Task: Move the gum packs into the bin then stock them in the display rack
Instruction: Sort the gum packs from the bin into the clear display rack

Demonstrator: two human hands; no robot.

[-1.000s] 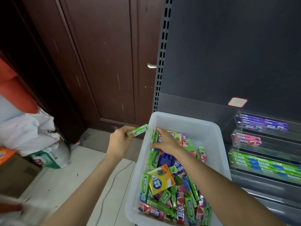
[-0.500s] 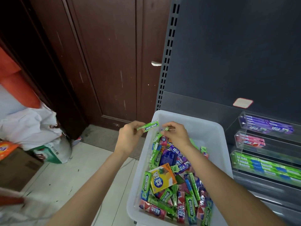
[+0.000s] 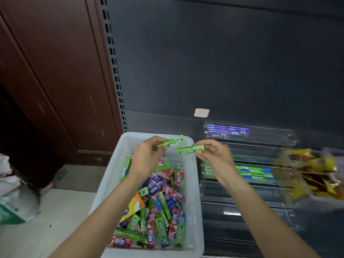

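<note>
A white plastic bin (image 3: 113,170) holds several loose gum packs (image 3: 163,216) in green, pink, purple and blue. My left hand (image 3: 147,159) pinches one green Doublemint pack (image 3: 173,142) above the bin's far end. My right hand (image 3: 214,153) pinches a second green Doublemint pack (image 3: 189,151) just right of the first. The two packs are close together, slightly apart. The clear display rack (image 3: 260,194) stands right of the bin, with purple packs (image 3: 228,131) in its top tier and green-blue packs (image 3: 255,174) in a lower tier.
A dark shelf back panel (image 3: 223,62) rises behind the rack. Yellow packets (image 3: 312,174) lie in a container at the right, blurred. A brown wooden door (image 3: 55,71) is on the left, with white bags (image 3: 13,202) on the floor beside it.
My right hand has lifted a green pack out of the bin. Both hands have moved up and to the right toward the rack. The view has shifted right.
</note>
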